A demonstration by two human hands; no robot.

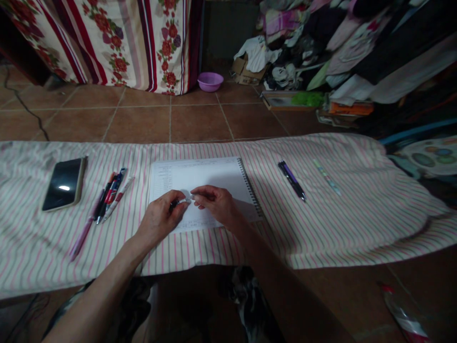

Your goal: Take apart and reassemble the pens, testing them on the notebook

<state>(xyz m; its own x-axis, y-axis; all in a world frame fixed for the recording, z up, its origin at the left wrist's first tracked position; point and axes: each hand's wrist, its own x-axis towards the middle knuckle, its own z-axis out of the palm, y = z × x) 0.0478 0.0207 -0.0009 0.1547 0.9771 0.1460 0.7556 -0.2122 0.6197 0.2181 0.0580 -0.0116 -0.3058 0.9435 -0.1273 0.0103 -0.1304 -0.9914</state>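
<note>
Over the spiral notebook (210, 171), my left hand (162, 212) is closed around a slim light-coloured pen (184, 200) with a dark part. Most of the pen is hidden by my fingers. The fingertips of my right hand (217, 204) are pinched together at the pen's other end. Beneath both hands lies a mostly blank white page, with a printed grid along its left edge. Left of the notebook rest several pens (111, 195) side by side, and a pink-purple pen (85, 228) lies nearer me.
A phone (64, 183) lies at the left on the striped cloth (342, 228). To the right are two dark pens (292, 181) together and a pale patterned pen (326, 177). A purple basin (210, 82) sits on the tiled floor. Clothes (285, 24) are piled at the back right.
</note>
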